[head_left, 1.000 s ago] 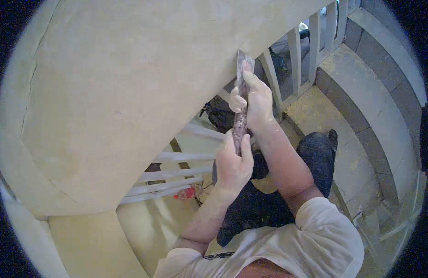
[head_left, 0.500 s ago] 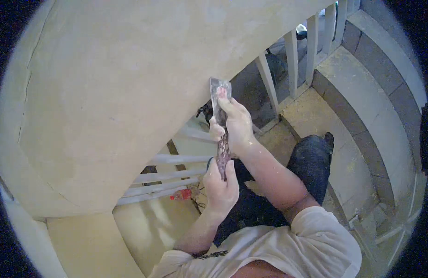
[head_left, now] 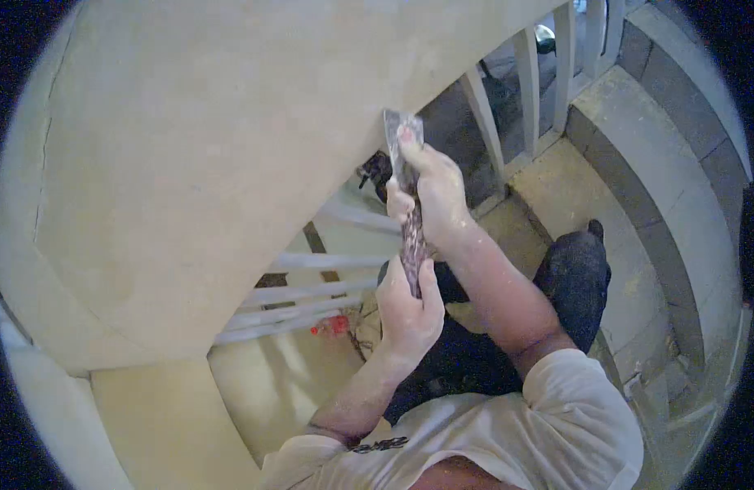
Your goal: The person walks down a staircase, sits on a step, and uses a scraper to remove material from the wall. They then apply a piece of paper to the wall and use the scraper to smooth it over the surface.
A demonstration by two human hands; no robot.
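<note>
A scraper [head_left: 393,147] with a flat metal blade and a dark, mottled handle is held in both hands. My right hand [head_left: 442,196] is closed around its upper part, the thumb pressed flat on the blade. Lower down, my left hand [head_left: 408,314] wraps the end of the handle. The blade's tip is right at the slanted lower edge of a cream plastered surface [head_left: 205,171]. Pale dust or plaster coats the fingers of both hands.
Curved tiled steps [head_left: 622,204] with dusty treads rise on the right. White railing bars [head_left: 528,94] stand beside them, and more white bars [head_left: 312,261] run below the slanted edge. A bottle with a red label [head_left: 336,326] lies beyond those lower bars.
The whole view has shifted a little. Both hands and the scraper have moved slightly up and to the right, along the slanted edge, with the same grip.
</note>
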